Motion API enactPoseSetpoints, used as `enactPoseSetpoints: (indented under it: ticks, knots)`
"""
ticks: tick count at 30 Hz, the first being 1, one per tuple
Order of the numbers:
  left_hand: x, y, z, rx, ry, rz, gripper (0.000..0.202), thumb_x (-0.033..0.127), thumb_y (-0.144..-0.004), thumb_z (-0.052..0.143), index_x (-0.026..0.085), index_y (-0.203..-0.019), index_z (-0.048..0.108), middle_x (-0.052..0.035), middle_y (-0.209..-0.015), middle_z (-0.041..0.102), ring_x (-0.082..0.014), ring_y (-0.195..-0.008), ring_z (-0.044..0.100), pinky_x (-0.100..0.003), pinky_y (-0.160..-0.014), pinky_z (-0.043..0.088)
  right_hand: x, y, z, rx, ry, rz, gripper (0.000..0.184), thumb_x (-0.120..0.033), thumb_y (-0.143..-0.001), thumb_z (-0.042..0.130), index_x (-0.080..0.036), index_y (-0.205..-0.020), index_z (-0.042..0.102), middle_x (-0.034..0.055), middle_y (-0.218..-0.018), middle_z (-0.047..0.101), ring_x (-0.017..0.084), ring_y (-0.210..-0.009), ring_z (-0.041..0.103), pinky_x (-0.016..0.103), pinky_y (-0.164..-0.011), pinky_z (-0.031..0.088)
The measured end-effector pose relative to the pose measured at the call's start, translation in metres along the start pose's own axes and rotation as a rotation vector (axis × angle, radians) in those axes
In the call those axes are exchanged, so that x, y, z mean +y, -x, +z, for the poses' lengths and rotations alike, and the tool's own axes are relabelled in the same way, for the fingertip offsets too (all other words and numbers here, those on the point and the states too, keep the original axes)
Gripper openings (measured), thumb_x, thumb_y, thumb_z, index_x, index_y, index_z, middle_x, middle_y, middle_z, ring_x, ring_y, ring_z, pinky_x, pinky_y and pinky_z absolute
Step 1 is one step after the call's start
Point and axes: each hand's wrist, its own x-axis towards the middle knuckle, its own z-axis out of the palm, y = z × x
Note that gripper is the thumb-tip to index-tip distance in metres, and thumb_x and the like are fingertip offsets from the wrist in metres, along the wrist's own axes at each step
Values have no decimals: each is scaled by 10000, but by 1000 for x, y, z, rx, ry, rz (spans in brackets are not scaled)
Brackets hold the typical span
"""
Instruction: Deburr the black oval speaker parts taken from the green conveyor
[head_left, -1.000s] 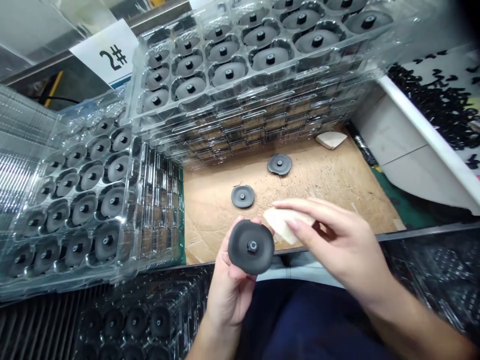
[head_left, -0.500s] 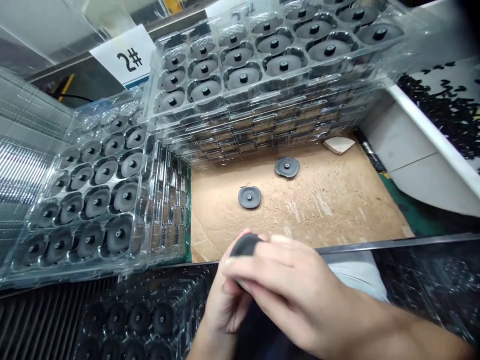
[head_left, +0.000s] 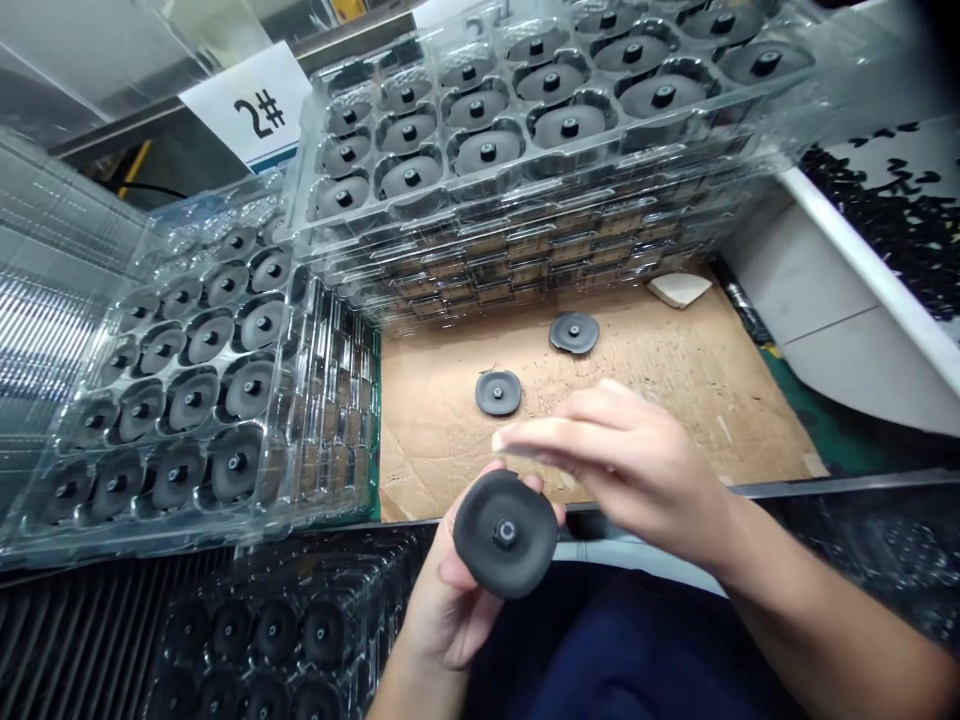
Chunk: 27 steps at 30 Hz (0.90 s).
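Observation:
My left hand (head_left: pixel 450 610) holds a round black rubber disc (head_left: pixel 504 533) with a small hub at its centre, pinched at the rim and facing me. My right hand (head_left: pixel 637 470) hovers just above and behind the disc, fingers pressed together and pointing left. A pale pad (head_left: pixel 514 437) shows at their tips, smeared by motion. Two more black discs (head_left: pixel 498 392) (head_left: pixel 574 332) lie loose on the cardboard sheet (head_left: pixel 675 400) beyond my hands.
Stacks of clear plastic trays filled with the same discs stand at the back (head_left: pixel 525 215) and on the left (head_left: pixel 315 400). A "2#" sign (head_left: pixel 255 110) sits behind them. A white wedge (head_left: pixel 680 289) lies on the cardboard. A white bin of small black parts (head_left: pixel 892 210) is at right. Dark trays (head_left: pixel 262 630) lie at bottom left.
Half a second ago my right hand covered the disc; it has lifted up and away, and the disc's face shows again. My left hand has kept its hold.

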Motion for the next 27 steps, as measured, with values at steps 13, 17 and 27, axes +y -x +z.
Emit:
enactPoseSetpoints:
  ticks: [13, 17, 27]
  knots:
    - [-5, -12, 12, -116, 75, -80, 534, 427, -532, 805, 244, -1020, 693, -21, -1015, 734, -222, -912, 690, -276, -822, 542, 8, 43, -5, 90, -13, 339, 260, -184, -903, 503, -234, -1130, 619, 11, -919, 685, 125, -772, 619, 237, -667, 469]
    - [-12, -12, 9, -78, 43, -43, 328, 385, -584, 794, 232, -867, 728, 23, -862, 746, -181, -877, 687, -273, -912, 505, -22, 13, -17, 10, -49, -65, 279, -118, -897, 449, -213, -1066, 650, 7, -796, 680, 131, -719, 596, 274, -666, 423]
    - [-14, -12, 6, -4, -20, -54, 624, 411, -523, 828, 225, -1095, 664, -40, -1018, 729, -229, -977, 661, -273, -893, 510, -33, 17, -1, 165, 72, -13, 275, -105, -879, 408, -93, -968, 669, 72, -761, 684, 163, -660, 596, 310, -622, 433]
